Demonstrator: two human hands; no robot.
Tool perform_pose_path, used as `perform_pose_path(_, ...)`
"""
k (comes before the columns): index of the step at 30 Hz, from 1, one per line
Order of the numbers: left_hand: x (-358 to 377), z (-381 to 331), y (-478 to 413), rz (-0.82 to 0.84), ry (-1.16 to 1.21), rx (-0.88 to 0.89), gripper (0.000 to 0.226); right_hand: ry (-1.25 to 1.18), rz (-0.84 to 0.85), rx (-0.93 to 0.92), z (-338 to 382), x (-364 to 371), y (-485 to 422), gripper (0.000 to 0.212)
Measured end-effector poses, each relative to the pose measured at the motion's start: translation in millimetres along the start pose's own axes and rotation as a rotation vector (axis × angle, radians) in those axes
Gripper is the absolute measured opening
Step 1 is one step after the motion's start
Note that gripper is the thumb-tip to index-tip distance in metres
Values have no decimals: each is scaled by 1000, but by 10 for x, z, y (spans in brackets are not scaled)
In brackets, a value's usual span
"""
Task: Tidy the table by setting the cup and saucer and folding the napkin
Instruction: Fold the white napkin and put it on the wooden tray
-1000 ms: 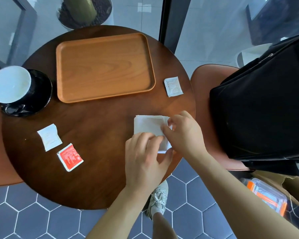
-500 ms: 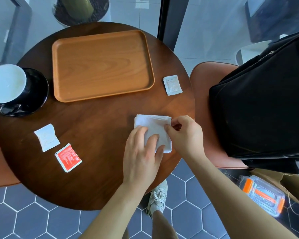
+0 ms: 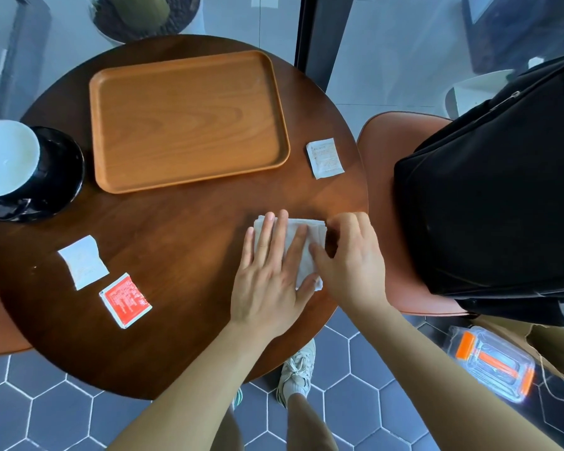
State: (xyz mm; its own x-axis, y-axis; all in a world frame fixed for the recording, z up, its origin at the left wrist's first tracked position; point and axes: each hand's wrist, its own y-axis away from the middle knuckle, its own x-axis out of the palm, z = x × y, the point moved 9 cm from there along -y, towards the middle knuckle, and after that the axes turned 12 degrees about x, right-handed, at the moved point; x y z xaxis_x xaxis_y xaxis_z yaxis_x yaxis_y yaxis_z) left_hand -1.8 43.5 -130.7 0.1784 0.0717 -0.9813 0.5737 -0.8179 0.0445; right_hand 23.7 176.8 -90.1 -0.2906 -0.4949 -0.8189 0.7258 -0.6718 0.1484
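Observation:
The white napkin (image 3: 306,255) lies folded on the round dark wooden table (image 3: 176,336), near its right edge. My left hand (image 3: 269,278) lies flat on the napkin with straight, spread fingers and covers its left half. My right hand (image 3: 350,255) is at the napkin's right edge, thumb on top and fingers curled over the edge, pinching it. A black cup (image 3: 5,157) with a white inside stands on a black saucer (image 3: 70,170) at the table's far left edge.
A wooden tray (image 3: 189,118) takes up the back of the table. One white packet (image 3: 325,157) lies right of it; a second white packet (image 3: 83,262) and a red packet (image 3: 125,300) lie front left. A black bag (image 3: 489,206) sits on the orange chair (image 3: 376,190) at the right.
My left hand slid forward and flattened over the napkin, fingers now straight. My right hand stays at the napkin's right edge. The napkin looks narrower, more of it covered.

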Motion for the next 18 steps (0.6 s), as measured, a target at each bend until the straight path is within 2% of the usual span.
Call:
perform_pose_path(3, 1, -18, -10, -8, 0, 8, 74, 184, 4, -451, 185, 87, 116, 44)
perform_pose_path(5, -2, -21, -13, -21, -7, 6, 74, 284, 93, -580, 108, 236, 151, 48)
perform_pose_path(8, 31, -8, -9, -8, -28, 13, 77, 350, 146, -591, -93, 363, 97, 52)
perform_pose_path(12, 33, -5, -13, 1, -33, 28, 78, 400, 129, -636, -142, 404, 57, 54)
perform_pose_path(18, 39, 124, 33, 7, -32, -18, 88, 460, 130, -607, -142, 432, 58, 57)
